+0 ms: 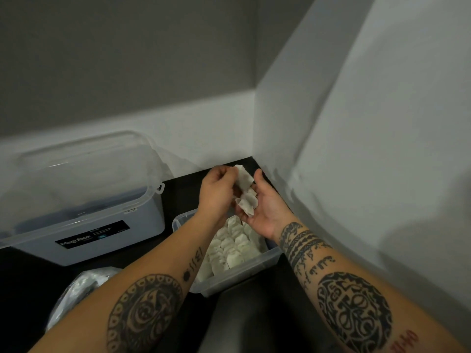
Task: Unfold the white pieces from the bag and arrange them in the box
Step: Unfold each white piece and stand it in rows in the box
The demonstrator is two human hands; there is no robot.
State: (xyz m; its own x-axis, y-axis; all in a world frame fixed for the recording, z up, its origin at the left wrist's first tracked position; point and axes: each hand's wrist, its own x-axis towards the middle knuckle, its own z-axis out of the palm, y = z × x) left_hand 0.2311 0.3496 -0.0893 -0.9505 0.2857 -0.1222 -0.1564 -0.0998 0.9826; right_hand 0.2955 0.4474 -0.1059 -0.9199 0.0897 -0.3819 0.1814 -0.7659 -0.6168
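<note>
A small clear plastic box (243, 272) sits on the dark counter below my hands, with rows of several white pieces (230, 247) laid inside. My left hand (216, 192) pinches one white piece (243, 177) at its upper end and lifts it. My right hand (267, 207) is palm up just above the box, its fingers cupping a small bunch of folded white pieces (248, 202). A clear plastic bag (79, 289) with white contents lies at the lower left, partly hidden behind my left forearm.
A large grey storage tub (102, 225) with a clear lid (76, 169) propped on it stands at the left. White walls close in behind and along the right side. The dark counter (181, 194) shows between the tub and the box.
</note>
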